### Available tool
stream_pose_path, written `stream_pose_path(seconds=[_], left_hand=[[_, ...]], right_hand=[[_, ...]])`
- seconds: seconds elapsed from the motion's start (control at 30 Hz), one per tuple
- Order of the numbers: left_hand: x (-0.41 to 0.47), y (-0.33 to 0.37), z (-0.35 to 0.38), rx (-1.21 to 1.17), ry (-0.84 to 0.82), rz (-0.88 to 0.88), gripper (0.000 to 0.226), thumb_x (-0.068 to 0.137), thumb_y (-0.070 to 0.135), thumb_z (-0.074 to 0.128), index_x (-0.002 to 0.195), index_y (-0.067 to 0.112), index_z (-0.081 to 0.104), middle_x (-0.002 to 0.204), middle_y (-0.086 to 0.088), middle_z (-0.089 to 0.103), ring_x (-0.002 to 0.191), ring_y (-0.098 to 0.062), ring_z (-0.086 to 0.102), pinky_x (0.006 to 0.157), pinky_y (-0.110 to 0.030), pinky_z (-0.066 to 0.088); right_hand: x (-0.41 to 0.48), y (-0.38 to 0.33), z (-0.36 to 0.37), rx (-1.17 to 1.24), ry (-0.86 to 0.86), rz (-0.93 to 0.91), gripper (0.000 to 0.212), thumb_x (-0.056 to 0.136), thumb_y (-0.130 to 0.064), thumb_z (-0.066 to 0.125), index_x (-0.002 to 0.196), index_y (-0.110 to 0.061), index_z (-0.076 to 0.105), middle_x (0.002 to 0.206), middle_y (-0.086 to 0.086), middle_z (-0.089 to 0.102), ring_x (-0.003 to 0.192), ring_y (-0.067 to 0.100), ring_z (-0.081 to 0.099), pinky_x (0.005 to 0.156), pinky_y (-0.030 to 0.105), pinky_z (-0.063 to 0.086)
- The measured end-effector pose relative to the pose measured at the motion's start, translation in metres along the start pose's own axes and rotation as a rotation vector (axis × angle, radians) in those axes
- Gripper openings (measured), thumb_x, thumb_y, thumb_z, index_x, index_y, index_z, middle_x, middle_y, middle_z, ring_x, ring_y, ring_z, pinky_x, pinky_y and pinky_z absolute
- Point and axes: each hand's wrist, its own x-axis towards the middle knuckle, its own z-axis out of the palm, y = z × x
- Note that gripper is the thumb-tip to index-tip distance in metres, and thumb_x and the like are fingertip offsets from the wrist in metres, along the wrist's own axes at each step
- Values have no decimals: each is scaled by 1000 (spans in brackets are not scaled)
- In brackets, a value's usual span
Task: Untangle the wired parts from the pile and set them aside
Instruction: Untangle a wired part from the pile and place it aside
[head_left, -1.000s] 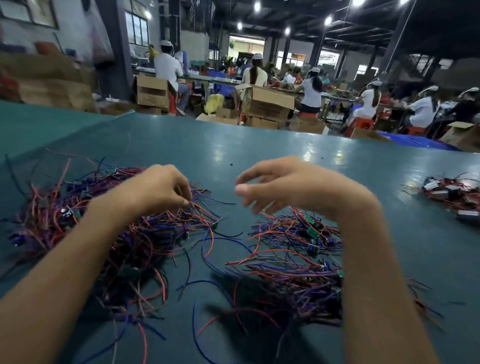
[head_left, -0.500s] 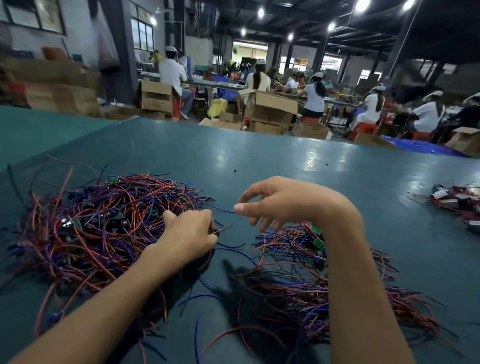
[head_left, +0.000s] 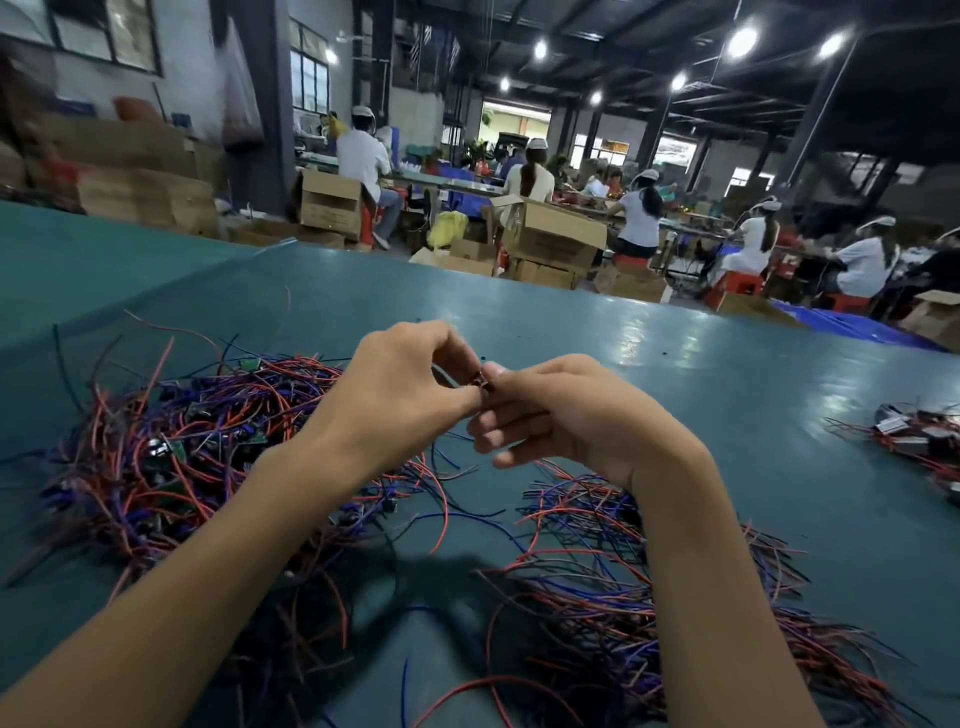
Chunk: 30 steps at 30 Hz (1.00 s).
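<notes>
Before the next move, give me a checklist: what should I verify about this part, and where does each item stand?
1. Grip: left hand and right hand both pinch the part. Ok.
2. Part held up off the left pile. Ok.
3. Its wires free of that pile: cannot tell, the hands hide them.
4. Drop spot known: cannot tell; the right pile or the far group could either serve.
5. Way across the table to the far group: bare surface. Ok.
</notes>
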Motion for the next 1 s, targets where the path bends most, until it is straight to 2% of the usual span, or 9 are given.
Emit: stream_pose_path(seconds=[0.17, 0.27, 0.33, 0.43, 0.57, 0.7, 0.77, 0.83, 1.0], left_hand=[[1, 13, -6, -230, -37, 19, 16, 86, 14, 76, 97, 25, 80, 84, 11, 77, 80, 2, 72, 79, -23, 57], [1, 14, -10, -350, -9, -26, 7, 89, 19, 76, 93, 23, 80, 80, 9, 77, 75, -1, 71, 70, -18, 56], [2, 11, -10, -377, 21, -90, 7, 89, 30, 76, 89, 23, 77, 80, 6, 77, 76, -5, 72, 67, -19, 56], [5, 6, -9, -534, -46, -224, 20, 86, 37, 74, 93, 18, 76, 82, 0, 76, 72, -6, 67, 60, -18, 52], [4, 1, -10, -767, -220, -313, 51, 72, 41, 74, 108, 4, 75, 74, 5, 66, 65, -6, 55, 60, -19, 47], [3, 0, -8, -880, -289, -309, 30, 81, 30, 73, 96, 5, 76, 70, 3, 57, 64, -9, 48, 60, -21, 44], [4, 0, -7, -927, -287, -319, 21, 81, 28, 75, 88, 8, 74, 69, 3, 56, 63, -9, 49, 59, -20, 45], [5, -1, -7, -965, -294, -312, 17, 80, 28, 77, 85, 12, 76, 72, 2, 58, 64, -8, 50, 60, -21, 46], [5, 1, -6, -1003, -349, -314, 34, 75, 34, 78, 102, 14, 80, 74, 6, 53, 60, -5, 45, 61, -20, 42]], right_hand=[[1, -5, -1, 200, 71, -102, 23, 98, -17, 61, 91, 0, 74, 86, 18, 74, 74, 26, 72, 71, 40, 63], [0, -8, -3, 358, 73, -88, 28, 93, -16, 59, 74, -2, 75, 79, 18, 72, 66, 26, 71, 67, 38, 63], [-1, -9, -6, 355, 49, -75, 33, 91, -19, 56, 67, -5, 75, 79, 16, 72, 65, 26, 70, 70, 39, 63], [-6, -7, -7, 234, -48, -32, 28, 88, -23, 58, 72, -6, 73, 83, 18, 73, 69, 27, 71, 74, 39, 61], [-12, -4, -5, 147, -152, 12, 27, 78, -28, 61, 81, -2, 68, 86, 21, 71, 72, 30, 66, 75, 41, 61], [-14, -6, -2, 115, -126, -121, 36, 88, -39, 70, 82, -4, 72, 85, 23, 68, 71, 29, 68, 75, 44, 61], [-15, -6, 0, 116, -90, -184, 42, 87, -45, 70, 87, -3, 75, 87, 24, 67, 72, 30, 68, 73, 42, 61], [-15, -7, 1, 116, -67, -215, 45, 84, -41, 71, 95, 2, 72, 85, 23, 67, 72, 31, 67, 72, 41, 61], [-20, -8, 1, 82, -122, -223, 27, 85, -21, 74, 89, 5, 72, 82, 24, 68, 71, 34, 67, 73, 42, 60]])
